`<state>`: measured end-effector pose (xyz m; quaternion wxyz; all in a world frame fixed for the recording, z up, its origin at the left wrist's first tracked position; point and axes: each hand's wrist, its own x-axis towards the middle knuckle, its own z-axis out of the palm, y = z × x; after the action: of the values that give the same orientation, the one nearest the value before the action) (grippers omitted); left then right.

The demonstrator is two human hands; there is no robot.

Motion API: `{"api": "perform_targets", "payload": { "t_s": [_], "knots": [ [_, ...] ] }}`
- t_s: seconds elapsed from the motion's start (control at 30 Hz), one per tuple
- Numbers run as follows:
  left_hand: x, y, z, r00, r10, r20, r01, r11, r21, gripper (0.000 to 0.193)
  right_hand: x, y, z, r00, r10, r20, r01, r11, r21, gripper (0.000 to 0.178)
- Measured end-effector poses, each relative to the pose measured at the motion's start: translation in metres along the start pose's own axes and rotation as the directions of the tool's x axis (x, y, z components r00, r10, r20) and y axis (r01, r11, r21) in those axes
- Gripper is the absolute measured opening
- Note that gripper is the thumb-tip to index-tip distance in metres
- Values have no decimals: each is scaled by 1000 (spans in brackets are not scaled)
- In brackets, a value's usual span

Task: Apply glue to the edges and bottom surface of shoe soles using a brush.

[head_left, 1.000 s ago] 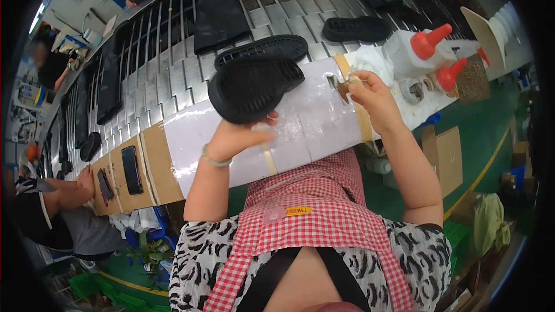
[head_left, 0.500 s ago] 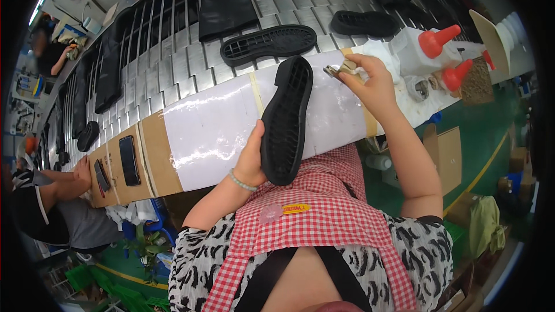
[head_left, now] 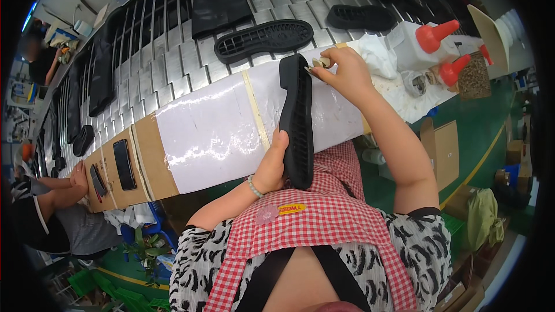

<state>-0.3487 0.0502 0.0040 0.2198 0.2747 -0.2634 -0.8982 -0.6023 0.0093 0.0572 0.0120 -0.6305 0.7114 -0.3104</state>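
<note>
My left hand is closed on the lower part of a black shoe sole. The sole stands nearly upright, tilted so its side wall and part of its ribbed hollow show. Close to its upper end, my right hand pinches a small beige folded piece, whose kind I cannot make out. That piece is at the sole's rim; whether it touches is unclear. Beyond my hands, a second black sole rests hollow side up on the metal-slat conveyor, and another sole lies farther right.
A white plastic-covered board runs along the conveyor. At right stand a white bottle with a red nozzle, a second red nozzle, a glass jar and white cloth. A phone and a co-worker's hands are at left.
My right hand has moved left with the beige piece, up to the sole's top end. My left hand has shifted right and turned the sole more onto its side.
</note>
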Motion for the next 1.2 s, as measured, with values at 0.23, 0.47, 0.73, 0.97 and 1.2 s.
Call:
{"api": "perform_targets", "payload": {
  "t_s": [0.23, 0.47, 0.73, 0.97, 1.2],
  "knots": [
    [5, -10, 5, 992, 126, -5, -125, 987, 100, 60, -4, 0, -5, 905, 320, 279, -357, 930, 89, 40],
    [1, 1, 18, 989, 147, -23, -143, 982, 122, 63, -32, -30, -27, 868, 286, 406, -372, 916, 149, 33],
    [4, 21, 24, 963, 263, 48, -267, 935, 233, 64, -57, -51, -30, 964, 3, 267, -38, 991, 128, 30],
    [9, 35, 29, 919, 378, 113, -393, 895, 209, 69, -61, -65, -36, 960, -57, 274, 0, 979, 204, 26],
    [19, 45, 15, 905, 378, 194, -399, 913, 86, 68, -73, -72, -39, 874, -98, 475, -111, 913, 393, 28]
  ]
}}
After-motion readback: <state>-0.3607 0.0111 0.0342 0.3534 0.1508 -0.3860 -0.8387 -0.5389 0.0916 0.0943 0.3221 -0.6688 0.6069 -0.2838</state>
